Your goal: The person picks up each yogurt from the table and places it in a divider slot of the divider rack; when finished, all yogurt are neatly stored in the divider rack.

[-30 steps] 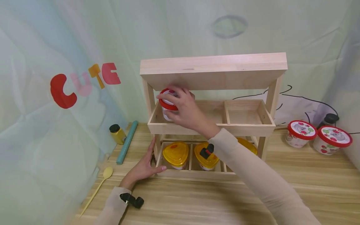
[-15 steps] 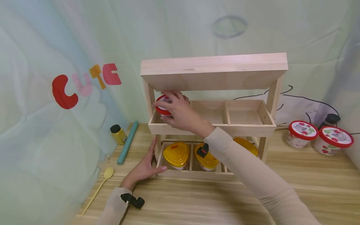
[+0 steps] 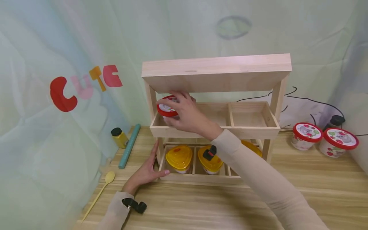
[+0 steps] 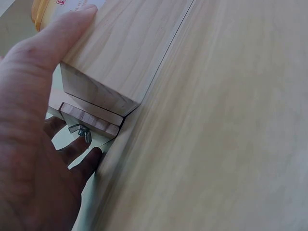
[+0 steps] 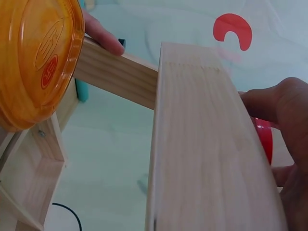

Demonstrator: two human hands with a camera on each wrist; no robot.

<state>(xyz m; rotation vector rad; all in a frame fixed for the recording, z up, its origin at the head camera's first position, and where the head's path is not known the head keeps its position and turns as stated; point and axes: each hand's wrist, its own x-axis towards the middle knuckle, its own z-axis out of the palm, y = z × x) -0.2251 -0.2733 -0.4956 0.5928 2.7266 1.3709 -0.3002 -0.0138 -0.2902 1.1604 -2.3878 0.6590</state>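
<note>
In the head view, my right hand grips a white ice cream tub with a red lid. The tub is in the left compartment of the upper tray of a wooden two-tier shelf; its base is hidden by fingers and tray wall. My left hand holds the shelf's lower left corner, thumb on the front edge, fingers along the side. In the left wrist view, the thumb lies on the wood, with fingers behind near a wing nut. The right wrist view shows part of the red lid behind the tray front.
Yellow-lidded tubs occupy the lower tray. At right stand two more red-lidded tubs and a black-capped bottle. A yellow jar, a teal rod and a yellow spoon lie left. The shelf's top board overhangs my right hand.
My right hand has lowered the red-lidded tub into the left compartment and shifted it slightly left. My left hand has stayed at the shelf corner.
</note>
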